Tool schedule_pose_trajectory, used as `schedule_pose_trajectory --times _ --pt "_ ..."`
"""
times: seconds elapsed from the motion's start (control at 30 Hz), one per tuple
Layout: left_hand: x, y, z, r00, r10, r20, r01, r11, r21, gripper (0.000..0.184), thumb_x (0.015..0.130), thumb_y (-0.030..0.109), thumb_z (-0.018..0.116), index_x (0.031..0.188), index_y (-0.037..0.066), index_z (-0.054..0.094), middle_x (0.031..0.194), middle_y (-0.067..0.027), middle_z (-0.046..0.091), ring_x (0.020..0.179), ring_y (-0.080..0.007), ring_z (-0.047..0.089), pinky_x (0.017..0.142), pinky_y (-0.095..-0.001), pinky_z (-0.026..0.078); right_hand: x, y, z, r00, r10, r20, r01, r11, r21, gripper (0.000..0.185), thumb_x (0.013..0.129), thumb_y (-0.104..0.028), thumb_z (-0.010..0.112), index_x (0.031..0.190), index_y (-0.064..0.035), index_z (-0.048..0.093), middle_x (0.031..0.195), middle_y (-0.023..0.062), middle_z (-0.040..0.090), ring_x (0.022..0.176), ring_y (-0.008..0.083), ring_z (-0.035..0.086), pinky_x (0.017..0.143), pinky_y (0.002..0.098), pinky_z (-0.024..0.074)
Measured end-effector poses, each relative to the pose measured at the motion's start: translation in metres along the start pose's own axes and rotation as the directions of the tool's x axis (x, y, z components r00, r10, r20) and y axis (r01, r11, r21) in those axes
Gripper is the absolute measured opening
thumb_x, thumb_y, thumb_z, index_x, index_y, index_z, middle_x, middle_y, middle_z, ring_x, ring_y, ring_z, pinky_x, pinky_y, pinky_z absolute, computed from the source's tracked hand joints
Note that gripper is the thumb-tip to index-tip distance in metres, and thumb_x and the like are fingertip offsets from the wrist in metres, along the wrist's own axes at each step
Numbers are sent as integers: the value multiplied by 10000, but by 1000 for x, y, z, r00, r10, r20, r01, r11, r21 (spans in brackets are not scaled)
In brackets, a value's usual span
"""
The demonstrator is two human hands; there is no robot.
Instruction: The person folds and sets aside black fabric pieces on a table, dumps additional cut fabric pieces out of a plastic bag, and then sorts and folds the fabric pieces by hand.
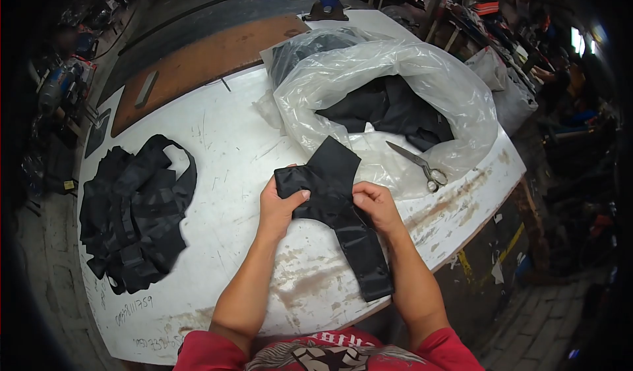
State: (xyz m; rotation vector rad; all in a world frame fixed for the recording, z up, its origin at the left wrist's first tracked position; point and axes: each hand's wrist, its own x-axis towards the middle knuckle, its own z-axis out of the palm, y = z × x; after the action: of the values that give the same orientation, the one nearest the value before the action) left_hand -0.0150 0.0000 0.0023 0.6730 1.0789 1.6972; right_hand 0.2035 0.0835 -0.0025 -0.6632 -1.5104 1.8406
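Between my two hands is a black fabric piece (pixel 333 190) with several arms, one strip of it hanging down toward the table's near edge. My left hand (pixel 280 203) pinches its left end, thumb on top. On the other side, my right hand (pixel 377 205) grips the fabric near its middle with curled fingers. To the left lies a pile of similar black fabric pieces (pixel 142 213). Beyond my hands, a clear plastic bag (pixel 455 74) with a rolled-open mouth holds more black fabric (pixel 389 107). Scissors (pixel 422 167) rest on the bag's near edge, to the right.
The white table (pixel 224 147) has worn, stained patches and handwriting. A brown board (pixel 204 55) bears a small grey bar (pixel 146 89). A dark blue tool (pixel 328 8) stands at the back. Cluttered shelves and another person (pixel 554 74) are at the right.
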Motion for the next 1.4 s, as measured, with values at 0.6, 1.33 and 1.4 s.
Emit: schedule_pose_trajectory --times 0.6,1.33,1.4 --pt "9 -21 -12 994 56 97 -82 955 285 291 838 11 678 1114 -44 602 972 -57 672 858 -94 623 778 -242 515 16 10 -3 996 13 -84 -19 998 -66 190 887 -89 638 1031 35 632 891 39 676 762 71 611 677 222 488" --pt "-115 265 -268 145 891 -431 179 404 897 858 775 187 735 1457 11 244 1376 -216 449 1227 -351 488 1005 -416 404 4 13 4 985 -35 -172 12 991 -134 123 906 -141 616 949 -26 634 776 47 666 627 81 576 562 219 456" --pt "-136 247 -229 149 929 -338 244 296 923 853 776 164 721 1458 -8 237 1425 -240 384 1310 -371 389 1078 -411 309 5 12 3 983 -47 -178 23 990 -136 125 907 -140 614 956 -26 632 774 49 664 627 82 576 558 220 457"
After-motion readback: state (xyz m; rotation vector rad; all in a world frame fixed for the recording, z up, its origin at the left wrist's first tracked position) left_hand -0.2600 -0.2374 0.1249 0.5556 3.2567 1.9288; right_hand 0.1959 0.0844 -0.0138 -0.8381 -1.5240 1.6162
